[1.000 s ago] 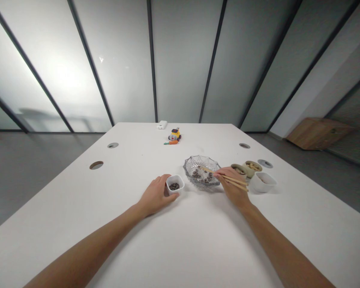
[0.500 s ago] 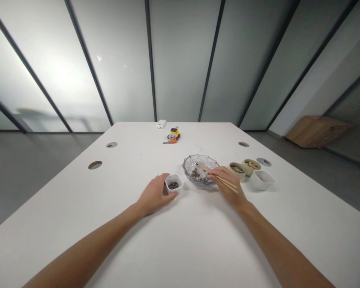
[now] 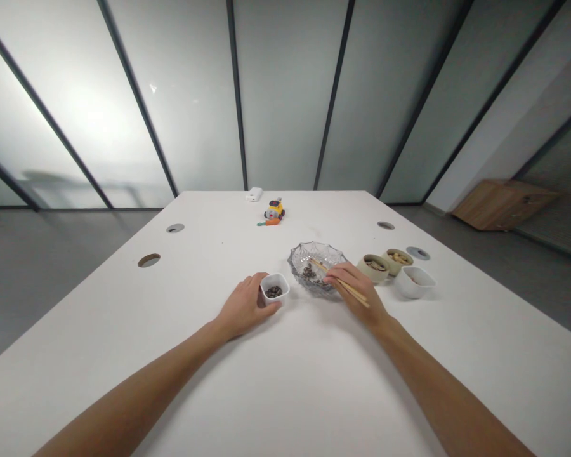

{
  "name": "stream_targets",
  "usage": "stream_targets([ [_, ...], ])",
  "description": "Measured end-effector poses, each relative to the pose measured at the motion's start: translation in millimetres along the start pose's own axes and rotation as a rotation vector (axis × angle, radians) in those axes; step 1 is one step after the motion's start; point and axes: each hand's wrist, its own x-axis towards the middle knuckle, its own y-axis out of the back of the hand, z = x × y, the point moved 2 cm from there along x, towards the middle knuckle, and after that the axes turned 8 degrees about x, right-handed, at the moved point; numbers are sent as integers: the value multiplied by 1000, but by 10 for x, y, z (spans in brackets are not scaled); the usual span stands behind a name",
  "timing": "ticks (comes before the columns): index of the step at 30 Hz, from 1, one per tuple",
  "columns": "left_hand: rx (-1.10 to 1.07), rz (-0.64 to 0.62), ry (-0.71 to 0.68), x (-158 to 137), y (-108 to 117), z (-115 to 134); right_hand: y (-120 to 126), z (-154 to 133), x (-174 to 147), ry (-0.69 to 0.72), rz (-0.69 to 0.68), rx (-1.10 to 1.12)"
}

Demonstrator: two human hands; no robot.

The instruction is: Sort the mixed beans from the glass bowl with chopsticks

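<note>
My left hand [image 3: 247, 304] is wrapped round the side of a small white square cup [image 3: 276, 281], which stands on the table. Small dark brown beans [image 3: 273, 292] lie in its bottom. In my right hand [image 3: 356, 289] a pair of wooden chopsticks [image 3: 354, 292] is gripped, slanting to the upper left. Their tips reach into a clear fluted glass bowl [image 3: 297, 249]. More dark beans [image 3: 308, 271] lie in that bowl, mostly towards its left side. Whether the tips pinch a bean is too small to make out.
Right of my right hand stand two beige cups [image 3: 374, 277] [image 3: 404, 254] with pale dried pieces and a white square cup [image 3: 416, 289]. Farther back lie a yellow toy car [image 3: 275, 207], an orange toy carrot [image 3: 272, 222] and a white box [image 3: 254, 194]. Round holes [image 3: 149, 261] pierce the white tabletop.
My right hand and the chopsticks have shifted slightly left over the glass bowl. My left hand still holds the white cup. The whole view has moved a little.
</note>
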Motion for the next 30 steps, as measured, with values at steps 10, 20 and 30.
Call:
stream_targets([
  [10,-4,-4,11,-4,-16,-17,9,-20,-10,20,70,-8],
  [20,-14,-6,13,-2,6,3,14,-550,90,-30,284,14],
  [30,-13,-13,13,-3,5,-15,226,-329,46,4,302,-181],
])
